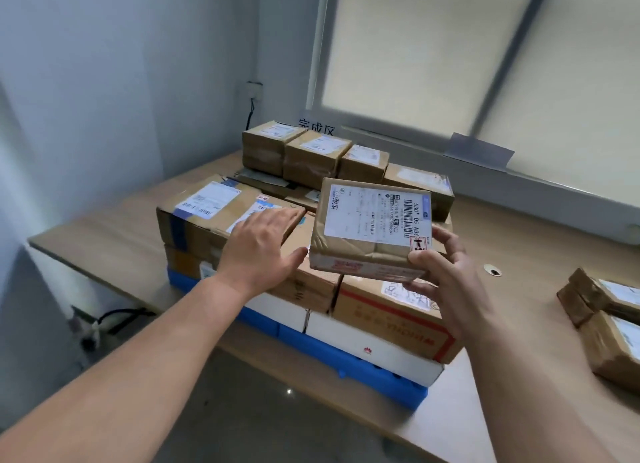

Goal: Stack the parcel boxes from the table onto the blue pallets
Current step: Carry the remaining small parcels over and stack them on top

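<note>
The right hand holds a small taped parcel box by its near right corner, thumb on top and fingers curled beneath. The box is in the air, tilted with its label up, right above the stack on the blue pallet at the table's near edge. Its longer side seems to run left to right.

The left hand is spread flat, fingers straight, over the big taped carton on the stack's left. Its thumb is just beside the parcel's left corner; I cannot tell if it touches. To my eye the drop spot lies directly below, on the red-printed carton, and the right hand alone carries the load.

More parcels wait by the right edge of the wooden table. A blinded window stands behind.
</note>
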A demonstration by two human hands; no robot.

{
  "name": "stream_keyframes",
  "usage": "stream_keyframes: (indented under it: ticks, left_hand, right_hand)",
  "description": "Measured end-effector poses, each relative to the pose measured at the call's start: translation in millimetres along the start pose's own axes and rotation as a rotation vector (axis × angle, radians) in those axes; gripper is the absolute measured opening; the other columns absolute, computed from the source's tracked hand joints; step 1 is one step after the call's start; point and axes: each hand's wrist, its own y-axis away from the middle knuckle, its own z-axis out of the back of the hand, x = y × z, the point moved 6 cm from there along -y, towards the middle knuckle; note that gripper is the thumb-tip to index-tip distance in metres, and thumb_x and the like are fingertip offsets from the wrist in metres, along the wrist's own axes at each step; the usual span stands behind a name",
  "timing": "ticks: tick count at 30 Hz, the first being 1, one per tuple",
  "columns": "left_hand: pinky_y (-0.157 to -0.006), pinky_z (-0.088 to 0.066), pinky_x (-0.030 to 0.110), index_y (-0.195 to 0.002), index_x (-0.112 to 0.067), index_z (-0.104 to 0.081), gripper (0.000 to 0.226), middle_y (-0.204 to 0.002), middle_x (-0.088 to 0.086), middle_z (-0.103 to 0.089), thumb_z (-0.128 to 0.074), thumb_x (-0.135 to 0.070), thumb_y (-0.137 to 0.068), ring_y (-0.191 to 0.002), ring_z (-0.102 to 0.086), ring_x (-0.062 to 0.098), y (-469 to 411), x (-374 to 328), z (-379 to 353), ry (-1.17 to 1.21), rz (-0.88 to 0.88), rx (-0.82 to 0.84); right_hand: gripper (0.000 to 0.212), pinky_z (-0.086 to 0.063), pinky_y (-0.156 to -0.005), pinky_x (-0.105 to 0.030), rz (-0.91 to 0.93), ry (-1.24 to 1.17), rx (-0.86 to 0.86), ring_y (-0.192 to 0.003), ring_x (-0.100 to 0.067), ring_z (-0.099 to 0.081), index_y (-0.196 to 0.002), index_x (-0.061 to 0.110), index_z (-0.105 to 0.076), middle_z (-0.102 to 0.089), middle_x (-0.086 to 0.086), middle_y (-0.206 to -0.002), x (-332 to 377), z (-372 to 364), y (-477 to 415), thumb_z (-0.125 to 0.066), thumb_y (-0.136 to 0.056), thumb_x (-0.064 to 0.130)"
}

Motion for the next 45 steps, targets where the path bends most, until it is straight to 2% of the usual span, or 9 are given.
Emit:
stream_keyframes:
  ticks: [4,7,11,18,27,33,37,41,45]
  left_hand:
    - [-0.105,-0.032,0.036,-0.143,-0.023,-0.035,0.066,-0.143,-0.001,-0.044,-0.058,-0.050,-0.087,-0.131,-0.038,0.018,-20.4,33.6,-3.0,-0.033,0.060,0.006]
    - [-0.108,-0.029,0.034,-0.145,-0.025,-0.031,0.067,-0.146,-0.003,-0.040,-0.056,-0.049,-0.088,-0.134,-0.034,0.016,-30.2,45.2,-7.6,-0.068,0.052,0.056]
    - [-0.110,-0.025,0.033,-0.146,-0.023,-0.029,0.071,-0.148,-0.003,-0.038,-0.057,-0.050,-0.087,-0.137,-0.032,0.016,-61.9,73.0,-9.7,-0.127,0.058,0.085]
    - [-0.114,-0.018,0.031,-0.149,-0.018,-0.020,0.085,-0.153,0.001,-0.029,-0.057,-0.057,-0.084,-0.142,-0.022,0.018,-93.2,111.5,-19.4,-0.143,0.096,0.151]
    - [-0.105,-0.034,0.034,-0.149,-0.021,-0.022,0.086,-0.149,-0.004,-0.037,-0.063,-0.054,-0.080,-0.135,-0.034,0.016,-132.9,186.5,-25.1,-0.027,0.085,0.187]
    - [-0.100,-0.041,0.035,-0.149,-0.022,-0.020,0.089,-0.146,-0.005,-0.042,-0.064,-0.055,-0.079,-0.131,-0.040,0.014,-166.7,232.8,-22.9,0.079,-0.011,0.256]
    - [-0.091,-0.050,0.037,-0.149,-0.027,-0.013,0.089,-0.136,-0.003,-0.053,-0.066,-0.049,-0.081,-0.117,-0.055,0.019,-180.2,259.8,-30.9,0.175,-0.029,0.293]
    - [-0.090,-0.053,0.039,-0.150,-0.033,-0.003,0.091,-0.134,-0.002,-0.055,-0.065,-0.041,-0.084,-0.113,-0.058,0.022,-184.5,280.1,-43.1,0.294,-0.003,0.355]
    - [-0.094,-0.051,0.040,-0.150,-0.037,-0.001,0.088,-0.139,-0.003,-0.050,-0.063,-0.034,-0.088,-0.119,-0.054,0.021,-184.9,289.4,-56.1,0.408,0.015,0.400]
  right_hand:
    - [0.043,-0.052,-0.086,-0.046,-0.001,-0.035,0.014,-0.095,-0.026,-0.066,-0.109,0.038,-0.050,-0.071,-0.002,-0.102,-0.5,-25.9,-40.6,-0.069,-0.076,0.016]
    - [0.044,-0.052,-0.080,-0.042,0.004,-0.052,0.018,-0.094,-0.025,-0.065,-0.108,0.037,-0.051,-0.070,-0.002,-0.103,-0.4,-34.3,-63.2,-0.069,-0.071,0.021]
    - [0.035,-0.053,-0.082,-0.045,-0.005,-0.091,0.023,-0.096,-0.027,-0.066,-0.106,0.036,-0.049,-0.068,-0.008,-0.107,-8.4,-55.1,-110.9,-0.064,-0.086,0.012]
    - [0.044,-0.052,-0.084,-0.046,-0.030,-0.060,0.041,-0.093,-0.029,-0.067,-0.117,0.032,-0.049,-0.070,-0.009,-0.106,-19.0,-91.3,-162.8,-0.070,-0.079,0.024]
    - [0.044,-0.054,-0.072,-0.037,-0.140,-0.032,-0.026,-0.082,-0.023,-0.066,-0.124,0.027,-0.047,-0.069,-0.010,-0.101,-30.9,-162.0,-194.6,-0.066,-0.084,0.025]
    - [0.044,-0.055,-0.065,-0.033,-0.234,-0.035,-0.094,-0.091,-0.024,-0.068,-0.124,0.025,-0.046,-0.068,-0.011,-0.104,-31.7,-213.7,-214.2,-0.065,-0.085,0.027]
    - [0.040,-0.059,-0.076,-0.039,-0.258,0.007,-0.135,-0.091,-0.024,-0.067,-0.123,0.022,-0.047,-0.067,-0.010,-0.100,-32.6,-240.3,-224.6,-0.062,-0.087,0.030]
    - [0.037,-0.054,-0.089,-0.045,-0.286,0.136,-0.154,-0.099,-0.021,-0.063,-0.124,0.024,-0.050,-0.065,-0.006,-0.105,-35.2,-254.6,-228.9,-0.056,-0.091,0.039]
    - [0.034,-0.048,-0.079,-0.026,-0.237,0.241,-0.119,-0.102,-0.008,-0.058,-0.121,0.030,-0.051,-0.064,0.008,-0.110,-34.9,-263.6,-226.5,-0.063,-0.089,0.037]
